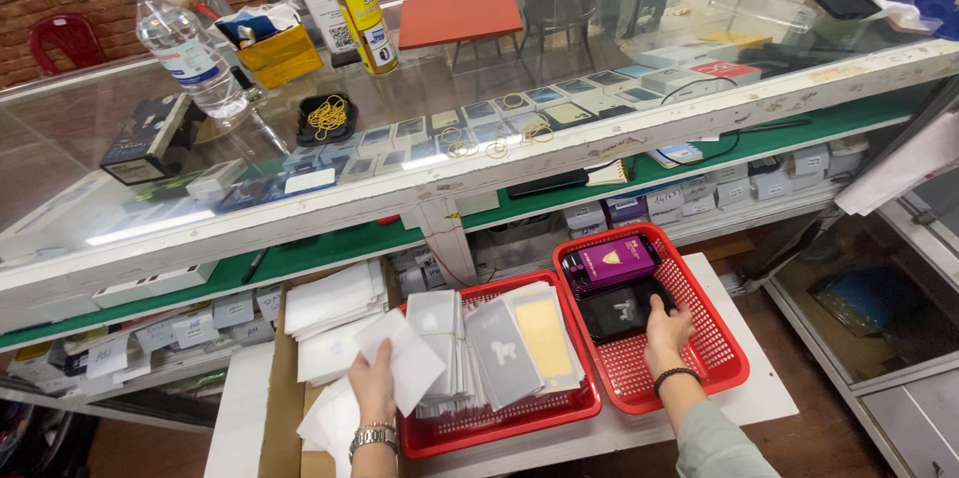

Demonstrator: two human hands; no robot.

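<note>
A flat white paper packet (402, 370) is gripped between the clenched fingers of the left hand (374, 385), which is raised just above the left red plastic basket (499, 424). A row of upright white and grey packets (494, 343) is held in that basket, with one yellow-faced packet among them. A flat black box (619, 311) is touched by the right hand (666, 331), whose fingers are laid on its near edge; whether they are closed around it cannot be told. The box is found in the right red plastic basket (721, 353), just in front of a purple box (611, 262). Both baskets are set side by side on the white desk (759, 393), below a glass display counter (470, 98).
</note>
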